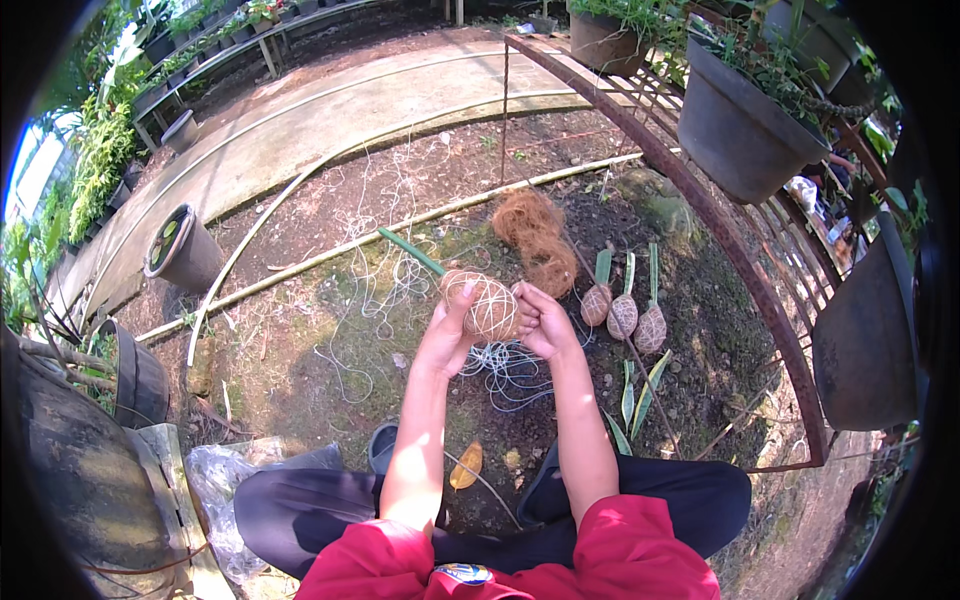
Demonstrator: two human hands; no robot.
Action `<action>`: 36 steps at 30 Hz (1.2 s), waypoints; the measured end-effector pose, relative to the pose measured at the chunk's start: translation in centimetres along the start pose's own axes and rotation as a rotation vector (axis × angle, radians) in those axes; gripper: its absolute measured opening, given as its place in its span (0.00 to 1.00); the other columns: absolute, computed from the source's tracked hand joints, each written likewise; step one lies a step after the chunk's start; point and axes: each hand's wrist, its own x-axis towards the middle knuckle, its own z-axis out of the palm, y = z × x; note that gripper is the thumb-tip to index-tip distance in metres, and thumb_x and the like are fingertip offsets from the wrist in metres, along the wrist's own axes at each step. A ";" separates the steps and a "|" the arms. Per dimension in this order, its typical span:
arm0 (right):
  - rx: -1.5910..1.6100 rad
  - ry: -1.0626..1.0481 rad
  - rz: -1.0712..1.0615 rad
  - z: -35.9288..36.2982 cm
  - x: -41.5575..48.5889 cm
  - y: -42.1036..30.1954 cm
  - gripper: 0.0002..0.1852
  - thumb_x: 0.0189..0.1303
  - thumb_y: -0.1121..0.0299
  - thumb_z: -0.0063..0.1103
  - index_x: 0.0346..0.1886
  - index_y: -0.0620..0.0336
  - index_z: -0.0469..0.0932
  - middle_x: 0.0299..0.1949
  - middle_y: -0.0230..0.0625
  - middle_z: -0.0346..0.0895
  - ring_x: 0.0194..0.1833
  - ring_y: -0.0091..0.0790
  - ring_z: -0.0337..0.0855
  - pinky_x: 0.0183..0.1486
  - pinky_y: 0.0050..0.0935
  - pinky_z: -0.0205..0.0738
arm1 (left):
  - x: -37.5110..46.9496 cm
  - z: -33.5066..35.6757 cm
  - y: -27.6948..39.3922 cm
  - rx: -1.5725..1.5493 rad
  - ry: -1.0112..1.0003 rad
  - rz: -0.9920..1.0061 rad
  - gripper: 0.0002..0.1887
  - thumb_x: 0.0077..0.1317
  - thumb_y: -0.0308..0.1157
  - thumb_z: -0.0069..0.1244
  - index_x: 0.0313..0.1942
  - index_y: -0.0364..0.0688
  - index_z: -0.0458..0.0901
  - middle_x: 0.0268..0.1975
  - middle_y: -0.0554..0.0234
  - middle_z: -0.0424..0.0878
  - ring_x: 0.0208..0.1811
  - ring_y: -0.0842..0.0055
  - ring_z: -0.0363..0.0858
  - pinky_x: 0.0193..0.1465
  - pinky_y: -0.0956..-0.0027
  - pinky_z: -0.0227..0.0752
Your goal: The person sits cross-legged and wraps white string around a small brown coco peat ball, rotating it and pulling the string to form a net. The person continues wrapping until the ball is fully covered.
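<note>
My left hand (pixel 448 335) grips a ball of brown fibre (pixel 484 304) criss-crossed with pale string. From the ball's upper left sticks a green leaf cutting (pixel 411 250). At the ball's right side, the fingers of my right hand (pixel 544 322) are pinched together; the string between them is too fine to make out surely. Loose pale string (pixel 510 367) lies tangled on the ground below the ball, and more string (pixel 397 277) trails off to the left. Beyond my right hand sits a heap of brown coconut-like fibre (pixel 536 240).
Three wrapped balls with upright leaves (pixel 622 316) lie to the right, near loose variegated leaves (pixel 637 397). A rusty metal rack (pixel 697 172) carrying plant pots (pixel 742 120) curves along the right. Bamboo poles (pixel 420 217) cross the soil. Plastic bags (pixel 225 502) and pots (pixel 184 251) are at left.
</note>
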 end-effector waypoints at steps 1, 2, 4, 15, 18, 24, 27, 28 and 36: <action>-0.027 0.041 -0.072 0.6 0.0 -0.3 0.09 0.74 0.64 0.46 0.40 0.58 0.72 0.18 0.18 0.52 0.18 0.13 0.53 0.22 0.15 0.50 | -0.1 0.2 0.1 0.009 -0.002 -0.001 0.38 0.64 0.52 0.57 0.66 0.41 0.61 0.59 0.55 0.74 0.61 0.64 0.74 0.63 0.49 0.70; -0.054 0.083 -0.145 1.1 0.0 -0.5 0.09 0.74 0.64 0.46 0.41 0.58 0.72 0.19 0.18 0.52 0.19 0.13 0.53 0.22 0.15 0.50 | -0.2 0.4 0.2 -0.008 -0.011 -0.036 0.36 0.63 0.47 0.59 0.65 0.41 0.62 0.57 0.56 0.75 0.60 0.67 0.75 0.63 0.52 0.71; -0.152 0.131 -0.284 2.7 -0.1 -0.6 0.10 0.73 0.63 0.48 0.41 0.59 0.74 0.20 0.17 0.54 0.20 0.12 0.54 0.23 0.15 0.50 | -0.4 0.6 0.2 -0.041 -0.026 -0.103 0.34 0.60 0.36 0.64 0.63 0.39 0.63 0.53 0.58 0.77 0.57 0.71 0.77 0.62 0.58 0.73; -0.648 0.310 -0.524 7.3 -1.5 -1.3 0.12 0.71 0.64 0.53 0.40 0.62 0.82 0.18 0.13 0.55 0.20 0.10 0.49 0.23 0.18 0.40 | -0.6 0.7 1.0 0.210 -0.136 0.002 0.41 0.50 0.20 0.67 0.64 0.39 0.62 0.54 0.60 0.78 0.55 0.71 0.79 0.61 0.65 0.75; -0.827 0.277 -0.507 8.0 -1.7 -1.0 0.12 0.71 0.65 0.54 0.41 0.64 0.81 0.24 0.20 0.70 0.26 0.12 0.65 0.30 0.17 0.61 | -1.8 1.3 1.3 0.055 -0.241 0.110 0.45 0.49 0.19 0.67 0.66 0.39 0.58 0.58 0.59 0.74 0.59 0.72 0.76 0.63 0.65 0.73; -1.059 0.161 -0.391 9.2 -2.6 -1.5 0.12 0.70 0.67 0.54 0.39 0.67 0.81 0.33 0.29 0.82 0.37 0.17 0.78 0.42 0.22 0.73 | -0.9 0.9 2.1 0.285 -0.133 0.138 0.53 0.48 0.14 0.64 0.71 0.42 0.49 0.64 0.56 0.67 0.66 0.71 0.68 0.67 0.62 0.68; -1.122 0.137 -0.347 9.3 -2.8 -1.4 0.11 0.69 0.68 0.54 0.39 0.67 0.81 0.33 0.30 0.83 0.37 0.18 0.78 0.41 0.22 0.73 | -0.8 0.2 1.5 0.206 -0.187 0.225 0.48 0.53 0.19 0.63 0.70 0.43 0.50 0.63 0.56 0.68 0.64 0.68 0.71 0.65 0.59 0.71; -1.114 0.134 -0.393 9.4 -2.8 -1.3 0.11 0.69 0.69 0.54 0.39 0.68 0.81 0.33 0.31 0.83 0.36 0.18 0.78 0.41 0.23 0.73 | -1.0 0.2 1.8 0.012 -0.246 0.169 0.45 0.56 0.21 0.61 0.70 0.44 0.51 0.62 0.57 0.69 0.63 0.68 0.72 0.63 0.58 0.72; -1.339 0.113 -0.395 10.7 -3.4 -1.0 0.11 0.65 0.67 0.57 0.41 0.66 0.82 0.27 0.37 0.82 0.28 0.21 0.76 0.33 0.27 0.71 | -0.5 -0.7 1.3 -0.117 -0.151 0.221 0.29 0.69 0.26 0.50 0.66 0.45 0.54 0.58 0.55 0.71 0.58 0.67 0.75 0.58 0.55 0.76</action>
